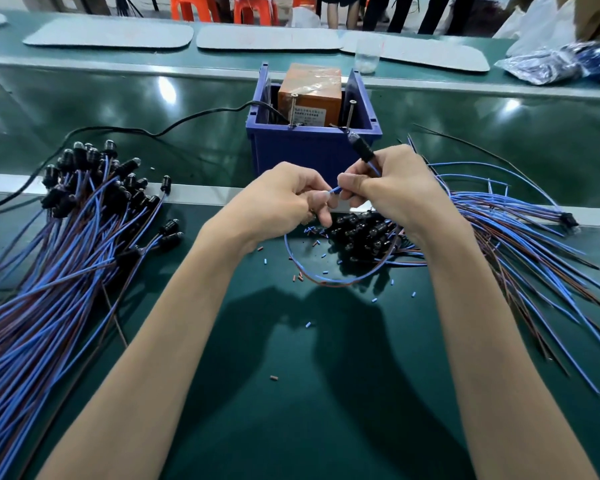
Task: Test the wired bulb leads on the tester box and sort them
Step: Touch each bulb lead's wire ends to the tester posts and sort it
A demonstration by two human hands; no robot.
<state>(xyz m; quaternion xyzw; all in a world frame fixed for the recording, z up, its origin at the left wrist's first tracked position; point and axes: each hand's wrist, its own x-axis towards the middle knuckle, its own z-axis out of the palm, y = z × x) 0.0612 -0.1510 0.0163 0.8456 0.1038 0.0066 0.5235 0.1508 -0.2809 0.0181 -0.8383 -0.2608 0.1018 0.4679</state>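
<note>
One thin, looped blue lead [334,190] between left hand [284,199] and right hand [395,188]

Looks every bit a factory assembly line. Running side to side, a long glossy dark-green work belt [499,109]. On the left, a heap of blue-and-brown wired black bulbs [66,254]; on the right, a second spread of the same leads [520,244]. Dead centre, a blue plastic bin [312,150] holding an orange taped tester box [309,95]. Behind, grey padded mats [108,38], orange plastic stools [194,8], standing people's legs [378,12].
</note>
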